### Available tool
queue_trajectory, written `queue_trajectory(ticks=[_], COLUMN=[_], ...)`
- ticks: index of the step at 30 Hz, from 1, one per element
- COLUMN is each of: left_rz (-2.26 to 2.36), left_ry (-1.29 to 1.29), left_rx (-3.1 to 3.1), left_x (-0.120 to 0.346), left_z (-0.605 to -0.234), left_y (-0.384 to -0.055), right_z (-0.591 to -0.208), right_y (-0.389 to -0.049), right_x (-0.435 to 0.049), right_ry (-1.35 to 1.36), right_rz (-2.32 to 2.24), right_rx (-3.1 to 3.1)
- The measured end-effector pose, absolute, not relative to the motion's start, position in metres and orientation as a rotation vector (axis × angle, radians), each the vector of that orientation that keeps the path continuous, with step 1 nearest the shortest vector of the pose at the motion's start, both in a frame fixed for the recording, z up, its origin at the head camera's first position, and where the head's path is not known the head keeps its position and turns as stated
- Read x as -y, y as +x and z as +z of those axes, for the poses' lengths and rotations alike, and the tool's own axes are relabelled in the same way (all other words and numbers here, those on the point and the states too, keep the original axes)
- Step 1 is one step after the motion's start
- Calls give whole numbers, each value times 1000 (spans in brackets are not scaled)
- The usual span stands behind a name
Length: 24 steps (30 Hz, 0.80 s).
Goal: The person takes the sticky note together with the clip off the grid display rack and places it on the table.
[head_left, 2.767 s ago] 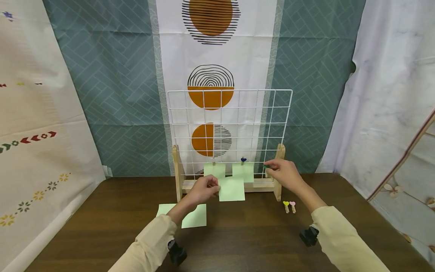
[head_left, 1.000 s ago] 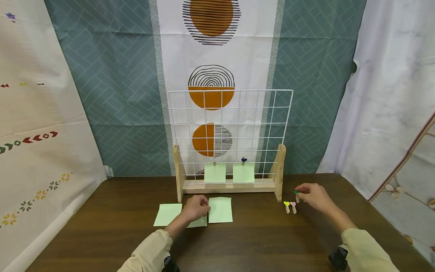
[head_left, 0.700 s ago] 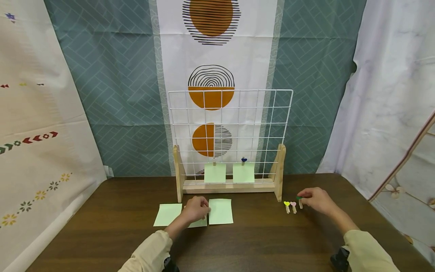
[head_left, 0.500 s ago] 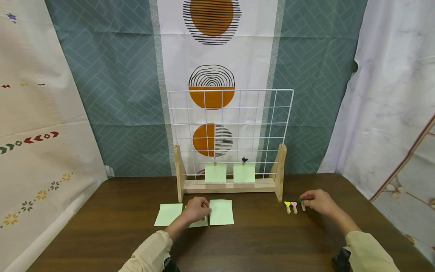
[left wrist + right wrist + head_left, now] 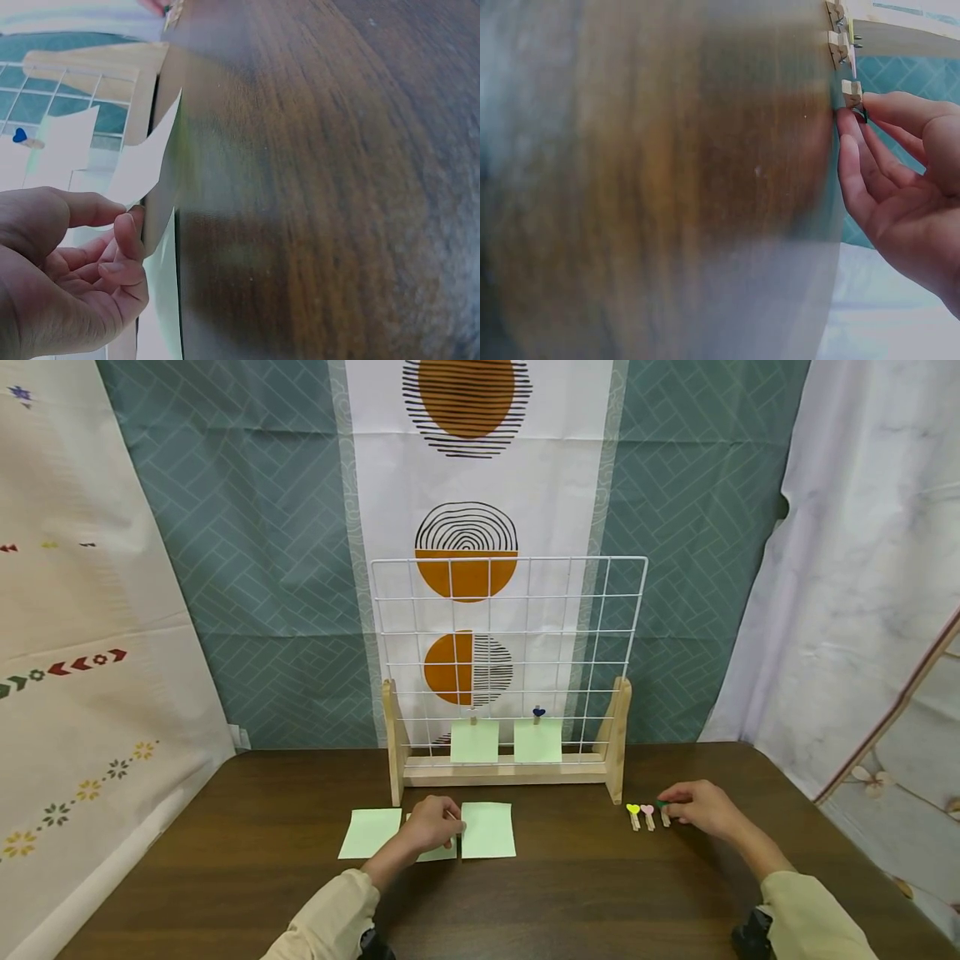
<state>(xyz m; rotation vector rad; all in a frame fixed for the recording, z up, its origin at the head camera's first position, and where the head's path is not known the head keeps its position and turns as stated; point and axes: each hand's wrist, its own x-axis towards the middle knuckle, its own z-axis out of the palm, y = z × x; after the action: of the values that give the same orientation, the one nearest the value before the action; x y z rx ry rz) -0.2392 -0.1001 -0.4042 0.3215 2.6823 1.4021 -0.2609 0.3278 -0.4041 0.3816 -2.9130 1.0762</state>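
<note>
My left hand (image 5: 431,822) pinches the left edge of a pale green paper sheet (image 5: 487,831), low over the table; in the left wrist view the sheet (image 5: 146,157) bends upward from the thumb and finger. Far to the right, my right hand (image 5: 705,806) pinches a small wooden clothespin with a green heart (image 5: 664,816), beside a pink-heart clothespin (image 5: 648,817) and a yellow-heart clothespin (image 5: 633,817). In the right wrist view the held clothespin (image 5: 851,93) is at the thumb and fingertips, at the tabletop.
A white wire grid (image 5: 517,631) stands in a wooden base (image 5: 502,774) behind the hands. Two green sheets hang from its lower wires by clothespins, one with a blue heart (image 5: 538,713). Another sheet (image 5: 369,833) lies at left, and one is partly under my left hand.
Both hands have come down from the grid to the table, the left with the sheet, the right with the green-heart clothespin. The right then lowered it beside the pink one.
</note>
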Motion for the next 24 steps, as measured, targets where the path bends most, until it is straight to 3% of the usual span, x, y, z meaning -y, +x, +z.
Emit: queue_trajectory(ticks=[24], left_rz=[1382], left_ry=[288], left_rx=[-2689], left_x=[104], left_z=[-400], left_y=[-243], right_z=[-404], right_y=[-263], right_x=[-325], right_ry=[315], right_rz=[1190], right_rx=[2934])
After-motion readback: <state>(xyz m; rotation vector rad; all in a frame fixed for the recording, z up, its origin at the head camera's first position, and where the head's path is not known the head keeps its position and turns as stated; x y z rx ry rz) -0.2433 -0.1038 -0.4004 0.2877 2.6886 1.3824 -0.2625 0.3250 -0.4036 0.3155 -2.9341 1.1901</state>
